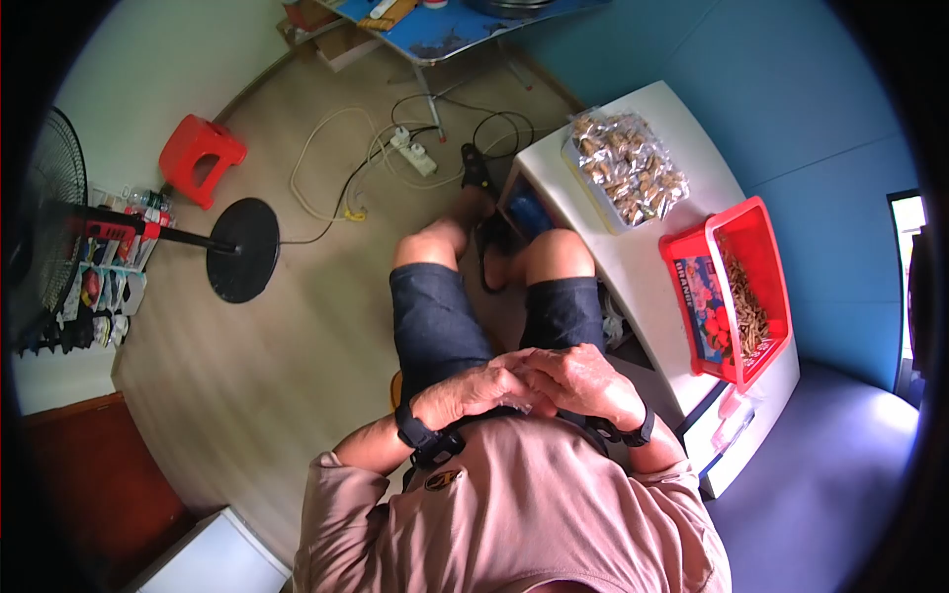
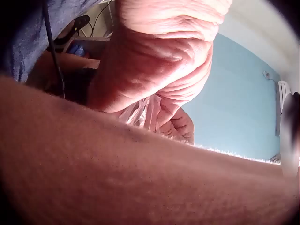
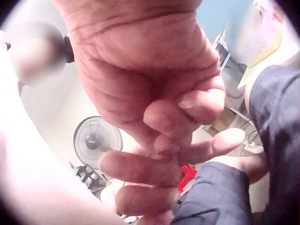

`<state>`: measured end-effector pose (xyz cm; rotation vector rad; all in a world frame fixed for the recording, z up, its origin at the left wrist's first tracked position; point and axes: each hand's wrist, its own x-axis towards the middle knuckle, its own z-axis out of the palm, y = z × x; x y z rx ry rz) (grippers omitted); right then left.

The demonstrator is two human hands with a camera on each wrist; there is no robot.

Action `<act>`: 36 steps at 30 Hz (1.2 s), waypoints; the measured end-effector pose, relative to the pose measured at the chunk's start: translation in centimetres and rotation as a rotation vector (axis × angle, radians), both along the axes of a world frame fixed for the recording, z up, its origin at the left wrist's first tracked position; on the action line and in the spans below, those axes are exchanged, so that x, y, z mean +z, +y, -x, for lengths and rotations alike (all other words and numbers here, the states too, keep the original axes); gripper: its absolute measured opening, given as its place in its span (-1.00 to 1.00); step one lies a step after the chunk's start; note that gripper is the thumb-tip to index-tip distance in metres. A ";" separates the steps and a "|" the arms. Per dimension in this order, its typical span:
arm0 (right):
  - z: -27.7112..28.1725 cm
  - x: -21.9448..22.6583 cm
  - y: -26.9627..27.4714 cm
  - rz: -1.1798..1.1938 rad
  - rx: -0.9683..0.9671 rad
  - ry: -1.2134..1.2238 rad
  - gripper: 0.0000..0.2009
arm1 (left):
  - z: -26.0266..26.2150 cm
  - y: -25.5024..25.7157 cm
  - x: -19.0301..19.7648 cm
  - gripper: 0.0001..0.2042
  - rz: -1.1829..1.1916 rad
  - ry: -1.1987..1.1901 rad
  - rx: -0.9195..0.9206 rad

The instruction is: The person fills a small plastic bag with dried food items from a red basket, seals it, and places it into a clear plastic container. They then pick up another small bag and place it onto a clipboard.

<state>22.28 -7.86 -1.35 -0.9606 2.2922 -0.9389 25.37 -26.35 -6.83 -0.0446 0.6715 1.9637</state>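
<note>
Both hands meet over the lap in the head view, fingers overlapping. Crinkled clear plastic, like a small bag (image 2: 143, 115), shows below the left hand (image 1: 473, 387) in the left wrist view, gripped in its curled fingers. From the other side the right hand (image 1: 585, 381) holds the same plastic, its fingertips (image 3: 164, 117) bent in toward the palm in the right wrist view. Several fingers of the left hand reach across below them there. Most of the plastic is hidden behind the hands, and what it contains cannot be told.
At the right, a white cabinet (image 1: 647, 262) bears a tray of clear bags (image 1: 633, 168) with brown pieces and a red basket (image 1: 692, 368) of thin brown pieces. A black fan base (image 1: 243, 250), red stool (image 1: 198, 163), power strip (image 1: 413, 153) and cables occupy the floor.
</note>
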 end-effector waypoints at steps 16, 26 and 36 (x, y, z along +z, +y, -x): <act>17.9 4.8 2.4 -0.119 -0.432 0.624 -0.77 | 5.0 -2.3 -3.4 -0.44 -0.053 -0.106 0.282; 16.4 2.1 3.1 0.083 -0.576 0.590 -0.80 | 31.1 -1.8 -2.3 -0.69 0.527 0.329 0.596; 14.5 -0.7 4.3 -0.041 -0.594 0.404 -0.87 | 38.5 4.1 -3.4 -0.63 0.556 0.719 0.228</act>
